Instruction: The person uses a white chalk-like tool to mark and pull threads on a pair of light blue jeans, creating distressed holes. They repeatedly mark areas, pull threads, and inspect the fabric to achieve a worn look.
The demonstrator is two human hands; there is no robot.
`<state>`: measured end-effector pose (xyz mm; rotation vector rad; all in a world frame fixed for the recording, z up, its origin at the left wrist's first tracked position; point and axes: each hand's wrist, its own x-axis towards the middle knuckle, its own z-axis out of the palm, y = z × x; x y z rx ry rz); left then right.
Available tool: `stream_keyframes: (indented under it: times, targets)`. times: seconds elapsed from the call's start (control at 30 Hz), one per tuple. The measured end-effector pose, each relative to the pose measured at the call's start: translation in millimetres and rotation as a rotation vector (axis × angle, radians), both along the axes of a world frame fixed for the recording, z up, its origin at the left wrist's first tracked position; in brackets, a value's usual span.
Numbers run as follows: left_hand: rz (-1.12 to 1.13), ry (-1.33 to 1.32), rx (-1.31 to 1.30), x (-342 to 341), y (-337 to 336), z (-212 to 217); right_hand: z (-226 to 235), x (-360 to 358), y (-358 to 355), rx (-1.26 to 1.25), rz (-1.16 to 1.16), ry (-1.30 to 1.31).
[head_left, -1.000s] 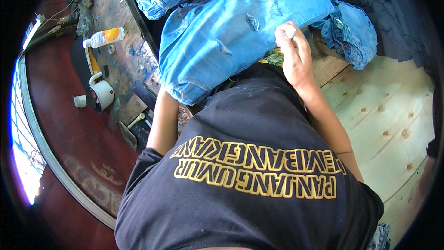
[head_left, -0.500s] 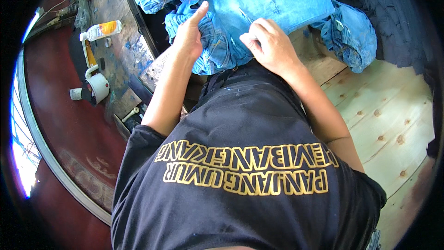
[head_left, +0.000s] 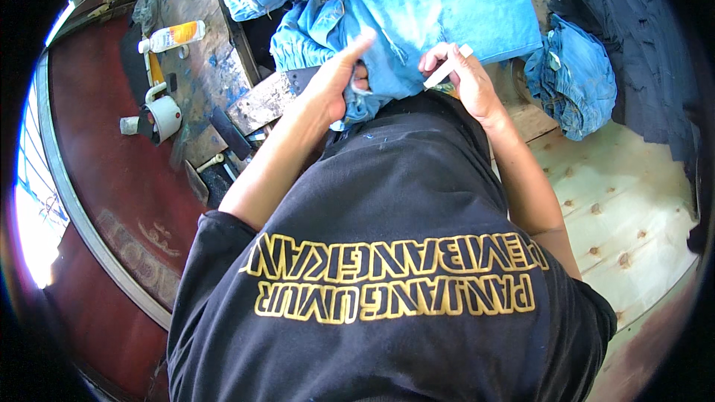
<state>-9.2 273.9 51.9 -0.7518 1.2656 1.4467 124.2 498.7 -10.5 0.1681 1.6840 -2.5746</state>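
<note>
The jeans (head_left: pixel 465 11) are faded blue denim with frayed rips, smooth toward the right end, gathered into tight puckers at the left. The left hand (head_left: pixel 333 91) spreads its thumb away from curled fingers touching a bunched fold; whether they grip it, I cannot tell. The right hand (head_left: pixel 475 88) pinches a slim, straight white stick (head_left: pixel 440 74). The jeans lie against the left fingers and just beyond the right ones.
</note>
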Motion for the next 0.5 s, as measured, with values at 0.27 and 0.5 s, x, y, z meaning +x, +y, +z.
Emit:
stream_keyframes:
  times: [0.27, 0.5]
  targets:
    - [0.020, 0.292, -0.006, 15.1, -5.9, 23.7, -1.7, 0.2, 28.9, -0.229, 0.074, -0.149]
    - [-0.205, 0.235, -0.017, 16.0, 10.7, -18.5, 1.0, -3.1, 25.3, -0.263, 0.130, -0.152]
